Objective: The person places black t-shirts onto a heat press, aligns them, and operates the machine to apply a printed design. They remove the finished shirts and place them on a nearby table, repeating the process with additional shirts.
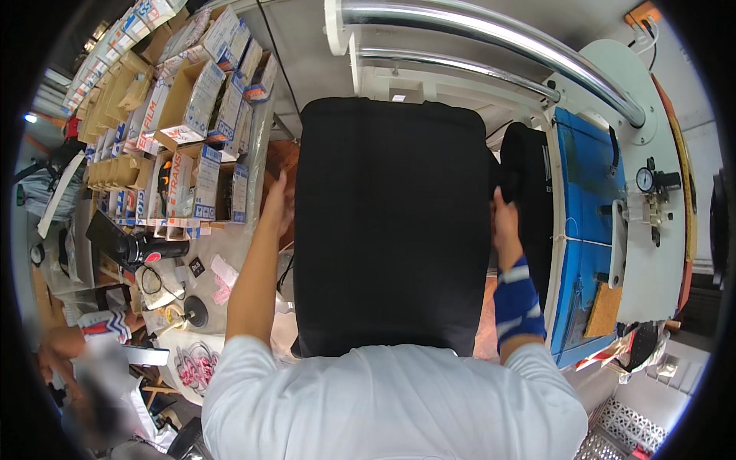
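Note:
A large black fabric panel (391, 222), smooth with rounded upper corners, lies in front of me at the centre. Beside its left edge is my left hand (279, 203), with fingers partly extended upward; whether they touch the fabric is unclear. At the opposite edge, my right hand (505, 218) has its fingers closed on the black fabric, partly hidden by it. A blue-and-white sleeve (518, 297) covers my right forearm. Another black fabric piece (533, 169) lies just right of the panel.
A white machine (652, 222) with steel rollers (491, 31), a gauge and a blue board (583, 307) stands at right and above. Stacked cardboard boxes (184, 107), a black bottle (153, 247) and loose items crowd the left bench. A co-worker's arm (65, 345) shows at lower left.

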Motion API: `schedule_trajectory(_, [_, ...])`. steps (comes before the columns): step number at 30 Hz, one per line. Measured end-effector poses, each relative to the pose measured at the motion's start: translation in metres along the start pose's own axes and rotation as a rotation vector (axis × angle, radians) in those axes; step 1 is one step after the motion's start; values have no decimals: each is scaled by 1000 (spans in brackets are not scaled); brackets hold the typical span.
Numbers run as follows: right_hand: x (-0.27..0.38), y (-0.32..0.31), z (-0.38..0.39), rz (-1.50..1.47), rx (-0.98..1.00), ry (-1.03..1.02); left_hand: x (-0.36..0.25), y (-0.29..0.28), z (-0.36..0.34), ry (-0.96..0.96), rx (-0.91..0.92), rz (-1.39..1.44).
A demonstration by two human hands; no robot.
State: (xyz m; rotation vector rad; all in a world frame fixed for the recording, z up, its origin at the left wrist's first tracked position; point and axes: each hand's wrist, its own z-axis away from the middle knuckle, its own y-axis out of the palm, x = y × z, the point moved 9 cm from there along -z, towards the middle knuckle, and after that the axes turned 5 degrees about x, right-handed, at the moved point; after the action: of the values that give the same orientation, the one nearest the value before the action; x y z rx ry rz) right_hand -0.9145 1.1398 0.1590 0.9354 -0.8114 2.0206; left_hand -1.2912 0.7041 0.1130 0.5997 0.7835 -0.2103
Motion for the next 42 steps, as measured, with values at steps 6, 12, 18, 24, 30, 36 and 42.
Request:
schedule_trajectory(6, [-155, -63, 150, 125, 202, -133, 106, -45, 195, -110, -129, -533])
schedule_trajectory(12, [-194, -59, 194, -421, 266, 115, 134, -28, 239, 42, -228, -81])
schedule_trajectory(18, [-196, -55, 214, -538, 457, 135, 156, -49, 240, -3, -152, -263])
schedule_trajectory(24, [-202, -47, 208, -393, 791, 134, 170, -65, 221, 176, -304, -680])
schedule_trajectory(30, [-201, -68, 196, 53, 736, -122, 151, -116, 247, 236, -605, -966])
schedule_trajectory(36, [-215, -73, 224, 146, 628, 38, 67, -265, 309, 237, -1156, -879])
schedule_trajectory(42, [-230, -86, 252, 244, 593, 108, 48, -292, 320, -97, -1410, -792])
